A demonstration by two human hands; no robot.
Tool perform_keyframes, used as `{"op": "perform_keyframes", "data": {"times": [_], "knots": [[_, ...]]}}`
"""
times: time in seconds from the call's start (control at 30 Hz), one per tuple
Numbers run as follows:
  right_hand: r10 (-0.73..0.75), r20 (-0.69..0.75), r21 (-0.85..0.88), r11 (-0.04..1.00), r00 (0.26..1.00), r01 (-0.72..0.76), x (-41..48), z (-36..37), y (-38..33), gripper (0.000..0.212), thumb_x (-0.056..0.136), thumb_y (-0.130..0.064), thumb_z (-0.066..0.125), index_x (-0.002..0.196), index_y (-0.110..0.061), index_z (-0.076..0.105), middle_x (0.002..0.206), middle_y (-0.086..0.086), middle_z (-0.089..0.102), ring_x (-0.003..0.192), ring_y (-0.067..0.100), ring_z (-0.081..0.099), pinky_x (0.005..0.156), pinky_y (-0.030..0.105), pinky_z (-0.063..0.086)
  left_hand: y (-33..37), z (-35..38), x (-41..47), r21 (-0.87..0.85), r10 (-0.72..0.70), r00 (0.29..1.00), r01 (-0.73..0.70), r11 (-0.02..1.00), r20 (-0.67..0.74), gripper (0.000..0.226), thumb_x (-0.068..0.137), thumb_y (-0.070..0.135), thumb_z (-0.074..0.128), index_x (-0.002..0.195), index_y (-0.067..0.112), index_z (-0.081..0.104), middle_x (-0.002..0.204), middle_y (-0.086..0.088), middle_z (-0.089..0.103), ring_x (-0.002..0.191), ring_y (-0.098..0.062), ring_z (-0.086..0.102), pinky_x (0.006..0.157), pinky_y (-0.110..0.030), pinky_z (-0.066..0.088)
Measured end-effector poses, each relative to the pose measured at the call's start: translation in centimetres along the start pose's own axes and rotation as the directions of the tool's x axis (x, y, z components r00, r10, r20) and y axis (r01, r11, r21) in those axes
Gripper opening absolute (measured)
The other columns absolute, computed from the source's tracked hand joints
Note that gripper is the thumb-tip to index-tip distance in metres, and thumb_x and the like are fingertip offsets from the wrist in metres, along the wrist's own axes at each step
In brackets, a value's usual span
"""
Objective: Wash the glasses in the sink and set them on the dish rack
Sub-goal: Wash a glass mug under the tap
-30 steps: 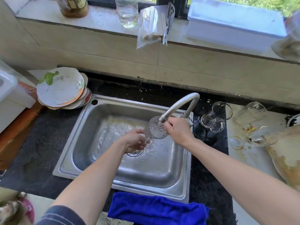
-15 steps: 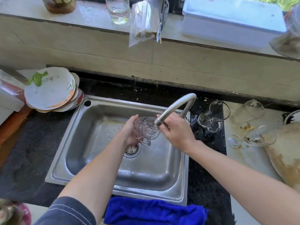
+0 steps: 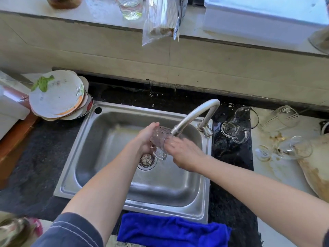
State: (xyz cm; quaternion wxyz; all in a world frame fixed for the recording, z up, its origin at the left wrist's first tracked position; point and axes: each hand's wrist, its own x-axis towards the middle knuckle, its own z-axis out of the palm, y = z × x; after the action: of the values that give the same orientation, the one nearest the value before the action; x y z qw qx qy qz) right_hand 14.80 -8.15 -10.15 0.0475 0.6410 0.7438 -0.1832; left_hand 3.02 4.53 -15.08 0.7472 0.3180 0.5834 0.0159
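Observation:
Over the steel sink (image 3: 110, 175), just under the tap spout (image 3: 194, 114), I hold a clear dimpled glass mug (image 3: 160, 138) on its side. My left hand (image 3: 146, 138) grips its base end. The fingers of my right hand (image 3: 183, 154) reach into its mouth. Several more glasses lie on their sides right of the sink: a handled glass mug (image 3: 236, 127), a ribbed tumbler (image 3: 283, 118) and a stemmed glass (image 3: 292, 148). No dish rack is in view.
Dirty plates (image 3: 57, 97) are stacked at the sink's left rear corner. A blue cloth (image 3: 170, 230) hangs over the front edge. A soiled board or plate (image 3: 316, 168) lies at far right. A glass of water (image 3: 130, 8) and a plastic bag (image 3: 160, 20) sit on the window ledge.
The glass has turned so its mouth faces right. My left hand moved up around its base, and my right hand left the tap and went into the glass.

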Motion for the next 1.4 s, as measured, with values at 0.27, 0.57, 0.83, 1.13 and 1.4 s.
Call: {"op": "perform_keyframes", "data": {"times": [0.27,0.57,0.83,1.13,1.4], "knots": [[-0.213,-0.084,-0.114,0.973,0.973,0.203,-0.7,1.1,1.6,0.056,0.079,-0.001,0.051,0.134,-0.014,0.055,0.14,0.003,0.054,0.13,0.022,0.049,0.076,0.036,0.046,0.1,-0.8,-0.2,0.129,-0.105,0.991,0.115,0.985,-0.077,0.031,0.082,0.052,0.056,0.08,0.021,0.057,0.085,-0.004,0.061,0.07,-0.017,0.052,0.063,-0.027,0.036],[-0.224,-0.093,-0.145,0.967,0.97,0.209,0.1,1.2,1.3,0.036,0.075,-0.005,0.071,0.111,-0.005,0.066,0.112,0.01,0.068,0.104,0.029,0.064,0.07,0.046,0.053,-0.3,-1.0,-1.7,0.258,-0.142,0.982,0.107,0.96,0.122,0.039,0.087,0.058,0.048,0.076,0.022,0.058,0.06,0.004,0.057,0.044,-0.01,0.047,0.045,-0.017,0.033],[-0.018,-0.135,0.185,0.982,0.991,0.043,0.4,-1.0,-0.8,0.039,0.098,-0.045,0.044,0.103,-0.01,0.061,0.104,0.007,0.067,0.099,0.027,0.062,0.079,0.041,0.05,-2.8,-2.5,-1.8,-0.393,0.129,0.933,0.014,0.92,0.335,0.051,0.078,0.031,0.068,0.125,0.016,0.055,0.108,-0.011,0.064,0.09,-0.028,0.065,0.077,-0.04,0.054],[-0.282,-0.269,-0.032,0.958,0.921,0.284,-0.6,0.0,0.4,0.044,0.053,-0.006,0.087,0.092,-0.014,0.069,0.086,0.004,0.071,0.078,0.025,0.068,0.049,0.035,0.055,-1.8,-3.1,-2.0,-0.165,0.004,0.926,0.064,0.984,0.378,0.025,0.083,0.026,0.054,0.104,0.017,0.063,0.085,-0.003,0.069,0.073,-0.021,0.064,0.075,-0.037,0.046],[-0.269,-0.102,-0.03,0.963,0.958,0.267,0.3,0.7,0.9,0.037,0.095,-0.037,0.049,0.12,-0.015,0.065,0.127,0.001,0.063,0.122,0.021,0.056,0.084,0.041,0.052,-1.3,-4.0,-3.3,-0.157,-0.041,0.955,0.09,0.983,0.292,0.028,0.094,0.031,0.043,0.1,0.011,0.062,0.086,-0.01,0.069,0.079,-0.027,0.062,0.08,-0.041,0.046]]}}
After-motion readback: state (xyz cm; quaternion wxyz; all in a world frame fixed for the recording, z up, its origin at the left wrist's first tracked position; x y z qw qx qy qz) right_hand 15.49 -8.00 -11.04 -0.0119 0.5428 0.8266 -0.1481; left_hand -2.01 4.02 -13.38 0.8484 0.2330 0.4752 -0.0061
